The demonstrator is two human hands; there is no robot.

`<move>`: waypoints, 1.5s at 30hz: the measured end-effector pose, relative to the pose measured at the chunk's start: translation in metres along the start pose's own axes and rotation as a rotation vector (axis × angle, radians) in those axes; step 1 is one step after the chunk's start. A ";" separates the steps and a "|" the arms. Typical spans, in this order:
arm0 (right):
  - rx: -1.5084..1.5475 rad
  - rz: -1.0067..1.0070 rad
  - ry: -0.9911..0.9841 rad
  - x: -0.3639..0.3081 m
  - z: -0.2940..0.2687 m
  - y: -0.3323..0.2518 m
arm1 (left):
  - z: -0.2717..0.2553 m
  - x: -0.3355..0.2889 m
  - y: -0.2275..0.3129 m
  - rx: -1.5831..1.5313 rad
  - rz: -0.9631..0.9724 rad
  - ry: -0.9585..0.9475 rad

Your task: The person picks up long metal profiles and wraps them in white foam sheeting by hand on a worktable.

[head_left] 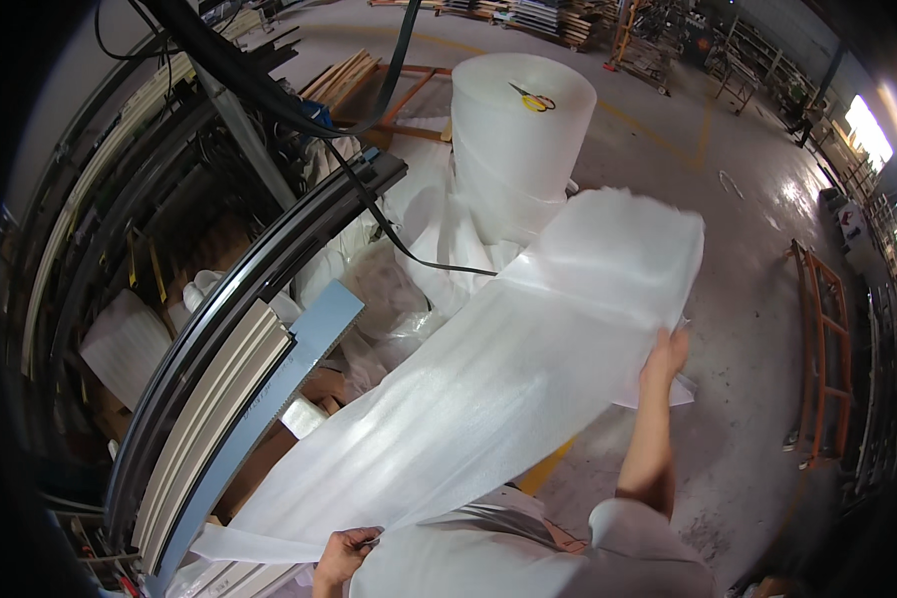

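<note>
A long sheet of thin white packing foam point(448, 389) stretches diagonally in front of me, its far end folded over. My left hand point(349, 553) is closed on the sheet's near edge, low in the view beside my body. Farther out on the right, my right hand point(665, 354) grips the sheet's side edge, the fingers partly hidden by the foam. Just beyond the sheet stands a large upright roll of the white foam point(518, 149). Yellow-handled scissors point(535, 100) lie on top of that roll.
Left of the sheet lie a blue flat strip point(304, 344), beige profiles point(209, 404) and dark long profiles point(259, 259). A black cable point(394, 231) hangs across to the sheet. Crumpled clear plastic point(384, 289) sits behind. An orange metal frame point(822, 349) stands at the right.
</note>
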State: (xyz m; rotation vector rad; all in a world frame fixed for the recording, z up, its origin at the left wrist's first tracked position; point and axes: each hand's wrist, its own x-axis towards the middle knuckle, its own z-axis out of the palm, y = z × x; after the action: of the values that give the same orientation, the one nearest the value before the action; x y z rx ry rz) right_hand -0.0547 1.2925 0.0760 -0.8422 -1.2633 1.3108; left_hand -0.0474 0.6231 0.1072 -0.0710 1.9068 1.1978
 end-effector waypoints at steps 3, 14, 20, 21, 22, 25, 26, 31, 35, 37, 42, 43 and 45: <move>-0.400 0.521 0.070 -0.021 -0.106 0.124 | -0.001 0.016 -0.029 0.036 -0.046 -0.045; -0.983 -0.340 -0.005 0.046 -0.147 0.277 | 0.041 0.062 -0.080 0.487 0.239 0.023; -0.385 -0.382 -0.633 -0.088 0.050 0.101 | 0.070 0.080 -0.143 0.529 0.327 0.302; -0.250 -0.485 -0.840 -0.124 0.084 0.091 | 0.082 0.075 -0.159 0.463 0.299 0.289; -0.248 -0.342 -1.056 -0.191 0.109 0.038 | 0.084 0.077 -0.170 0.413 0.291 0.263; -0.314 -0.228 -1.540 -0.363 0.129 -0.050 | 0.055 0.050 -0.158 0.197 0.383 0.192; -0.322 -0.342 -1.714 -0.415 0.131 -0.069 | 0.055 0.035 -0.169 0.073 0.432 0.223; -0.269 -0.765 -2.058 -0.647 0.147 -0.125 | 0.013 -0.105 -0.218 -0.284 0.550 0.461; -0.478 -0.633 -2.133 -0.785 0.205 -0.106 | -0.025 -0.254 -0.303 -0.455 0.277 0.735; -0.593 -0.507 -2.154 -0.848 0.223 -0.098 | -0.007 -0.291 -0.400 -0.585 0.240 1.031; -0.738 -0.702 -2.195 -0.944 0.247 -0.118 | 0.003 -0.414 -0.509 -0.870 -0.060 1.327; -0.852 -0.783 -2.204 -0.966 0.246 -0.129 | 0.003 -0.423 -0.529 -0.869 -0.105 1.397; -1.078 -0.946 -2.198 -1.004 0.255 -0.139 | -0.014 -0.438 -0.558 -0.912 -0.141 1.395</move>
State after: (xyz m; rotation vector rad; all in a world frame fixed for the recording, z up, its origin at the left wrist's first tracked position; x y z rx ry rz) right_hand -0.0979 0.2488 0.0754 1.2226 -3.4143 0.1092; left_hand 0.4736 0.1508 0.0133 -1.8966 2.0532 2.0669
